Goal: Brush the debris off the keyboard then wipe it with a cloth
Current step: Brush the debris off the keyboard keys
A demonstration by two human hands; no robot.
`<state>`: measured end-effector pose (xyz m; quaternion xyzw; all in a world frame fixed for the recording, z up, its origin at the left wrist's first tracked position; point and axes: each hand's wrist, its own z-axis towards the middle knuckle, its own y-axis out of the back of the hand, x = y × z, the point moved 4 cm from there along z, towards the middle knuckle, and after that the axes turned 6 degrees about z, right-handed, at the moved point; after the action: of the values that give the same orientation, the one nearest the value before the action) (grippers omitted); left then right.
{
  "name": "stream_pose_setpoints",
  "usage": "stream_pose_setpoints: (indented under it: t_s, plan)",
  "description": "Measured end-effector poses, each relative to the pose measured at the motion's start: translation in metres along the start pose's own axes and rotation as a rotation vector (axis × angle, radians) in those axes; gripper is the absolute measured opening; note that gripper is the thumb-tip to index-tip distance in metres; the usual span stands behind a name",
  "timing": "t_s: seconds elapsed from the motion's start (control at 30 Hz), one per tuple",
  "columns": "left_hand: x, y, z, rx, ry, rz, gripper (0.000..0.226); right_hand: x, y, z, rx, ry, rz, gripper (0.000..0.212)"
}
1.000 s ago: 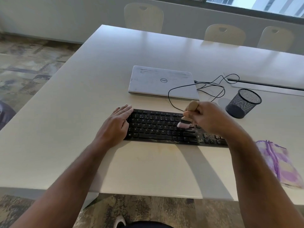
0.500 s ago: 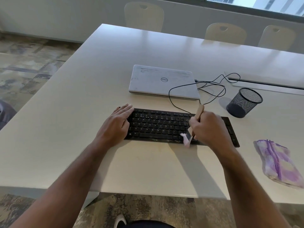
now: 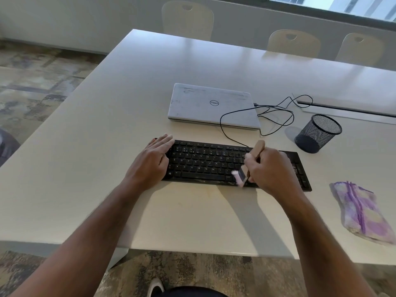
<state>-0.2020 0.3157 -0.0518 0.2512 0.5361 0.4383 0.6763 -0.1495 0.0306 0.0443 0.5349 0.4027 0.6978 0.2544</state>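
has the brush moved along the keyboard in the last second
Yes. The brush, gripped by the right hand, swept from the keyboard's upper rows toward its near edge.

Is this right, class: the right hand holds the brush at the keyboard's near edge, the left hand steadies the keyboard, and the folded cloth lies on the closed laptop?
Not quite. The head view shows the cloth lying on the table, right of the keyboard, not on the laptop. The rest holds: the right hand holds the brush and the left hand steadies the keyboard.
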Motion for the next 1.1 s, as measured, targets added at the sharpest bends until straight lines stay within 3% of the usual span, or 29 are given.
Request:
stream_pose_setpoints:
  t_s: [0.1,0.23,0.37,0.47,0.57,0.73,0.83,0.93,1.1]
  plan:
    - [0.000,0.000,0.000,0.003,-0.004,0.003,0.063,-0.001,-0.002,-0.006,0.032,-0.008,-0.003,0.044]
    - [-0.001,0.000,0.000,0.001,-0.002,-0.002,0.064,-0.004,-0.004,-0.007,-0.106,0.007,0.136,0.041]
    - [0.001,-0.001,0.001,0.003,-0.006,-0.001,0.063,-0.003,-0.012,-0.008,0.002,0.007,0.074,0.041]
    - [0.001,-0.001,0.001,0.002,-0.004,-0.003,0.063,0.002,-0.012,-0.004,0.024,0.053,0.183,0.034]
    - [0.001,-0.001,0.000,0.004,-0.002,-0.003,0.063,0.017,-0.015,-0.001,0.117,0.139,0.166,0.022]
    - [0.000,-0.001,0.000,0.007,0.001,-0.001,0.064,0.051,-0.037,0.003,0.331,0.331,0.084,0.025]
    - [0.000,0.000,0.000,0.008,0.004,-0.006,0.064,0.067,-0.053,0.007,0.388,0.366,0.192,0.023]
    - [0.000,0.000,0.000,0.013,0.001,-0.003,0.064,0.080,-0.067,0.008,0.373,0.365,0.348,0.020]
    - [0.001,0.000,0.001,0.015,0.000,-0.002,0.065,0.081,-0.082,0.001,0.243,0.330,0.381,0.028]
